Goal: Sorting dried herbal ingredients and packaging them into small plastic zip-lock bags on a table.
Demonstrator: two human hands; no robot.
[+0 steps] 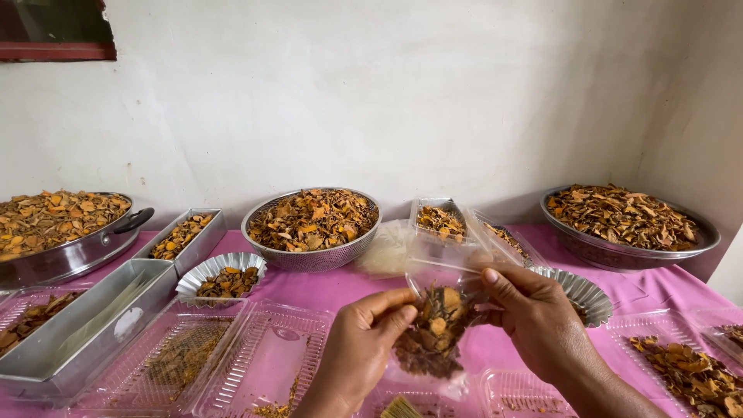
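Note:
My left hand (357, 347) and my right hand (535, 316) hold a small clear plastic bag (437, 329) between them, low in the middle of the view. The bag is partly filled with dried orange and brown slices and dark twiggy bits. My left thumb and fingers pinch its left edge. My right fingers grip its upper right edge near the mouth. The bag hangs above a pink tablecloth (340, 286) and an open clear clamshell box (255, 360).
A perforated metal bowl (311, 226) of dried slices stands at centre back, wide pans at the left (66, 232) and right (628, 224). Rectangular metal trays (85, 325), fluted tins (223, 275), and several clear plastic boxes (681, 356) crowd the table. A white wall rises behind.

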